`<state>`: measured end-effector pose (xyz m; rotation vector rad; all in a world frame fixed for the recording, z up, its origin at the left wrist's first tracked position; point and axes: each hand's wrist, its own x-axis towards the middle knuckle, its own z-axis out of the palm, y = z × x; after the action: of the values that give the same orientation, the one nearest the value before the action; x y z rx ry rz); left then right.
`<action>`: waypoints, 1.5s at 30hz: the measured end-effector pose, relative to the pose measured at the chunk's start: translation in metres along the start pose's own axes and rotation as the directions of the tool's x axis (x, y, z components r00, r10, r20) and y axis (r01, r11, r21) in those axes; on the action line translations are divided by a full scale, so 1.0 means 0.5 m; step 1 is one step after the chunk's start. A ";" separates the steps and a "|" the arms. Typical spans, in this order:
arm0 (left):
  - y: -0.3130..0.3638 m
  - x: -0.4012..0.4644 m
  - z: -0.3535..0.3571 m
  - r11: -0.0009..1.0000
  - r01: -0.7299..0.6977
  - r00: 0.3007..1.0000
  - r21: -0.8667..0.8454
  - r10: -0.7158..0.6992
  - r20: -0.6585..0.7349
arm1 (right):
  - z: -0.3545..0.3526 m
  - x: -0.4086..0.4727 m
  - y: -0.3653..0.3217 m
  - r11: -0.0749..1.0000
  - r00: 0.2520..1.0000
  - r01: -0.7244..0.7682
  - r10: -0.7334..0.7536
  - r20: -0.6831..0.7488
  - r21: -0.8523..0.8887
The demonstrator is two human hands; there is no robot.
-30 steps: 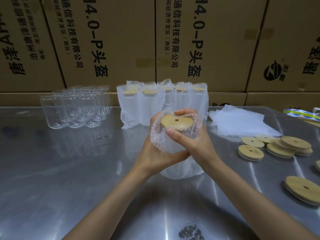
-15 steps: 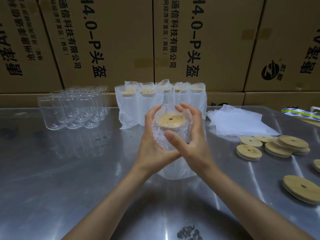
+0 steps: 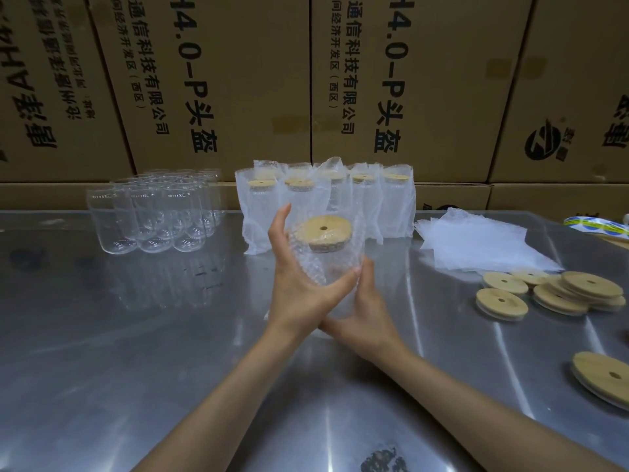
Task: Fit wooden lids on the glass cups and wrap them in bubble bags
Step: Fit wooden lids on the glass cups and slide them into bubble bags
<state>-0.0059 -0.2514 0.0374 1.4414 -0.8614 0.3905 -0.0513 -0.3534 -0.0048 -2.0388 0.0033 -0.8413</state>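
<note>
A glass cup with a wooden lid (image 3: 322,231) sits inside a bubble bag (image 3: 340,267), held above the steel table at the centre. My left hand (image 3: 299,287) wraps the bag's left side, thumb across the front. My right hand (image 3: 366,318) grips the bag lower down on the right. Several wrapped, lidded cups (image 3: 326,202) stand in a row behind. Several bare glass cups (image 3: 153,212) stand at the back left. Loose wooden lids (image 3: 558,289) lie at the right, beside a stack of flat bubble bags (image 3: 476,243).
The steel table (image 3: 136,335) runs up to a wall of printed cardboard boxes (image 3: 238,80). One more wooden lid (image 3: 604,378) lies near the right edge. A roll of stickers (image 3: 595,228) sits at the far right.
The wrapped cup has been lifted slightly. My right hand slid from the top of the bag down to its lower right side. My left hand keeps its grip.
</note>
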 end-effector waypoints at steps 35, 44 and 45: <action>-0.376 0.242 -0.046 0.831 0.552 0.809 0.069 -0.514 -0.285 | 0.064 0.393 0.270 0.965 0.858 -0.258 0.252 -0.448 0.047; -0.414 0.269 -0.051 0.842 0.540 0.825 0.010 -0.527 -0.204 | 0.077 0.421 0.294 0.955 0.903 -0.294 0.269 -0.334 -0.028; -0.416 0.269 -0.051 0.843 0.537 0.827 0.009 -0.524 -0.203 | 0.078 0.423 0.296 0.953 0.905 -0.300 0.273 -0.327 -0.033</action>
<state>0.2356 -0.2896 -0.0092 1.6048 -0.2629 0.1282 0.1785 -0.4776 -0.0107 -1.8942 0.5161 -0.9834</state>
